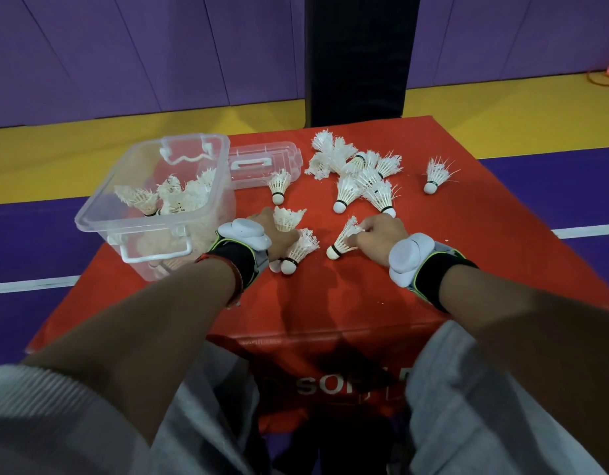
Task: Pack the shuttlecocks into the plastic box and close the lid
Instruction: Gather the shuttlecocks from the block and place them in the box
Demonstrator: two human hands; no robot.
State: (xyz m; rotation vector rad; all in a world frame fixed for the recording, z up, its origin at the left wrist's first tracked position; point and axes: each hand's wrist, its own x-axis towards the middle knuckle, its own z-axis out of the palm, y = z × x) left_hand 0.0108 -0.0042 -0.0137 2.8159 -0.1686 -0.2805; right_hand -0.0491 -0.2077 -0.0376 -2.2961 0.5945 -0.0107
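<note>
On the red mat (433,269), left hand (279,236) grips a few shuttlecocks (299,248), right hand (382,234) pinches a single shuttlecock (342,240), so squeezing could totally crush feathers.

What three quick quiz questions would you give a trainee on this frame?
1. True or false: the lid lies off the plastic box, on the red surface.
2. The right hand pinches: A) one shuttlecock; B) the lid; C) nothing.
3. Fill in: the left hand holds several ____.
Key: 1 true; 2 A; 3 shuttlecocks.
</note>
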